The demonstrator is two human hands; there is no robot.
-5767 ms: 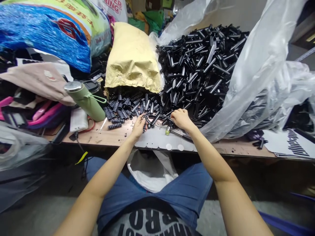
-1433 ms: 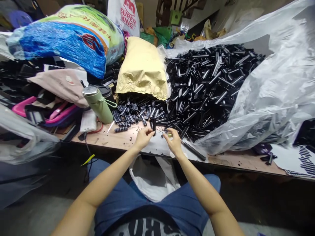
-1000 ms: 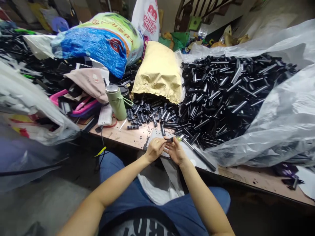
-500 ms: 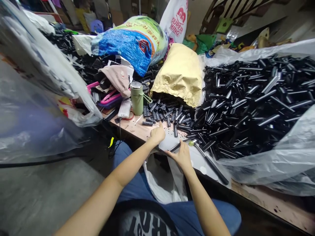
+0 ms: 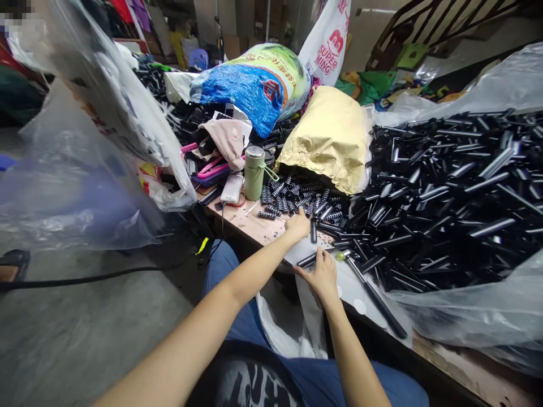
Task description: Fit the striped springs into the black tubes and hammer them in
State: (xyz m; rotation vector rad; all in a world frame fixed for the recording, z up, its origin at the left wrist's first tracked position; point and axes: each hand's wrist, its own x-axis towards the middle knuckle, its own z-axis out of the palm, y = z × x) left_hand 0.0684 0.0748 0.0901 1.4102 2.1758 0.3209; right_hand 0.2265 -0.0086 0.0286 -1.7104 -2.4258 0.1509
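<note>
Head view, 1 cam only: landmark = yellow paper sack [image 5: 328, 135] lying on the wooden table [image 5: 254, 226], its mouth facing the person. Left hand [image 5: 297, 225] sits just in front of the sack mouth, at the near edge of the ribbed black springs [image 5: 292, 198] spilling out of it; fingers curled down onto the table by the springs, can't tell if they pinch anything. 1 short black tube [image 5: 313, 229] stands just right of that hand, touching or nearly so. Right hand [image 5: 322, 275] is nearer the person than the sack, at the table's front edge, fingers spread flat, not gripping; fingertips touch a black tube [image 5: 306, 260] lying on the light sheet there. Small green-tipped piece [image 5: 340, 256] just right of the fingertips, with a long black rod [image 5: 375, 294] running from it along the edge. Right of the sack: big pile of black tubes [image 5: 445, 186] on clear plastic [image 5: 475, 316]. Left of the sack: green flask [image 5: 254, 172] upright, white power bank [image 5: 231, 188] beside it. Behind the sack: blue printed bag [image 5: 250, 85]. Below the table edge: white bag [image 5: 288, 333] by the person's lap.
</note>
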